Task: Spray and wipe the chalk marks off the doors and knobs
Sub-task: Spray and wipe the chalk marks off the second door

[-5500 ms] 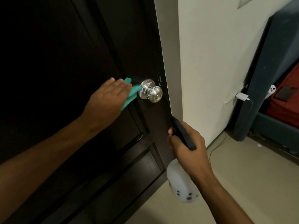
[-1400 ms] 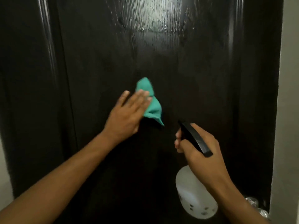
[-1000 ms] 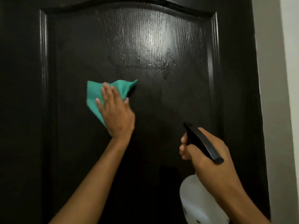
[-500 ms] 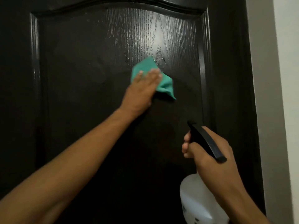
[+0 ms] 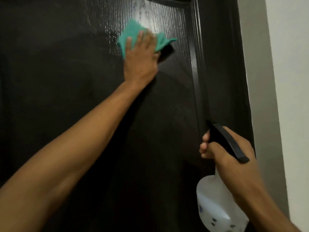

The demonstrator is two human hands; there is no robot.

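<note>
Gripping translucent spray bottle (image 5: 219, 205), contents unclear.

A dark brown wooden door (image 5: 70, 91) fills most of the frame, its grain glossy and wet in the upper middle. A raised moulding runs down its right side. A teal cloth (image 5: 132, 33) lies flat against the wet patch in the upper middle, pressed there by the left hand (image 5: 141, 56) with straight fingers. A pale wall (image 5: 287, 81) borders the door at the right edge.
</note>
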